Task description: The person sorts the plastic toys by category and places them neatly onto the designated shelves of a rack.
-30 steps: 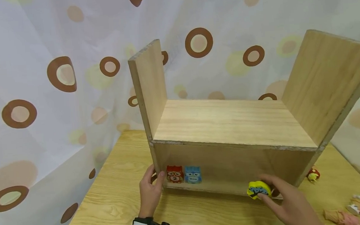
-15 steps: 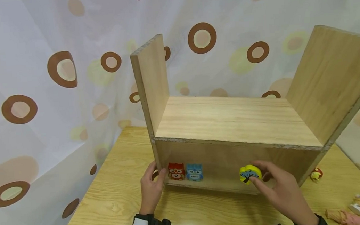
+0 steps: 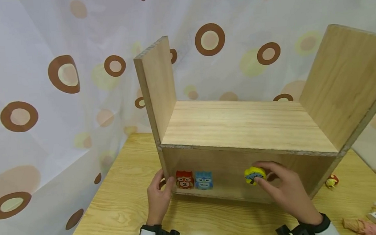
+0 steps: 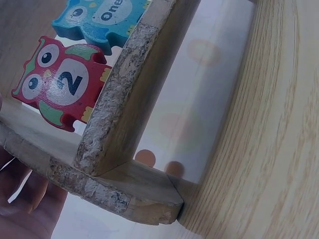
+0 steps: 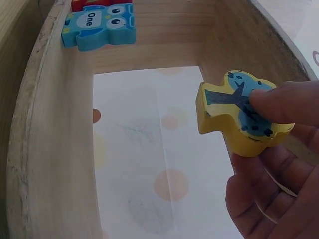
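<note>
The right hand (image 3: pixel 289 191) pinches a yellow tree block (image 3: pixel 253 171) — blue owl (image 3: pixel 203 181) at its nine o'clock — the left hand (image 3: pixel 159 199) grips the wooden shelf (image 3: pixel 244 124).

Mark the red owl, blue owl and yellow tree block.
Red owl (image 4: pixel 65 82), left wrist view: belly with the 2.
Blue owl (image 3: pixel 204 184), head view: belly reading One.
Yellow tree block (image 5: pixel 248 124), right wrist view: its blue crown.

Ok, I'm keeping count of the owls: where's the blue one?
In the head view, the blue owl stands in the lower compartment of the wooden shelf, toward its left end, right of the red owl.
</note>
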### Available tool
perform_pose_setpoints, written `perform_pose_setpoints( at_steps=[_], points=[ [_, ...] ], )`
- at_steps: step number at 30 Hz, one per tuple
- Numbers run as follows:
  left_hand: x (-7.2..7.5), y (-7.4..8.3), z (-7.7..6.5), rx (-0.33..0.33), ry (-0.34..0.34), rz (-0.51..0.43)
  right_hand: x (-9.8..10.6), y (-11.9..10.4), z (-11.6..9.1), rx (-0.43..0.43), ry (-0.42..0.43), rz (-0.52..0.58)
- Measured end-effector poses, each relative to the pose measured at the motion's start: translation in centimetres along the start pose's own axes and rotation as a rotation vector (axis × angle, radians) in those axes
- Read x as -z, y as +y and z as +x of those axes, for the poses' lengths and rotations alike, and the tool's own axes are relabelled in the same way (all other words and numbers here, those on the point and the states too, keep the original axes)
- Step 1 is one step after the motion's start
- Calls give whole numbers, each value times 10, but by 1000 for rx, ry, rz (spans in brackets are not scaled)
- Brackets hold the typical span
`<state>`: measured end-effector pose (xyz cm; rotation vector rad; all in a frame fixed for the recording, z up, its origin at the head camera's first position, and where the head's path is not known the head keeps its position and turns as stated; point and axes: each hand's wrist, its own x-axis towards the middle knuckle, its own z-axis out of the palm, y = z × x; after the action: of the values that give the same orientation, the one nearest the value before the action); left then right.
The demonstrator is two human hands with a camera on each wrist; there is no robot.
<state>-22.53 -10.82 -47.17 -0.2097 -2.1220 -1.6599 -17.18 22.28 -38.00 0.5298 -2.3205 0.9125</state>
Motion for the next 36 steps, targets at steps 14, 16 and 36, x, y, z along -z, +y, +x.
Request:
perform_pose_setpoints(
  at_steps=[14,16,36],
  points=[
    [0,-6,0,3,2,-11,-26,0,16,-48,-68,6],
    [-1,-7,0,8,-5,-15,-30,-1,15,-66,-82,15],
    [0,-6,-1,-13,3,-11,-71,0,13,-185,-197,78]
  ],
)
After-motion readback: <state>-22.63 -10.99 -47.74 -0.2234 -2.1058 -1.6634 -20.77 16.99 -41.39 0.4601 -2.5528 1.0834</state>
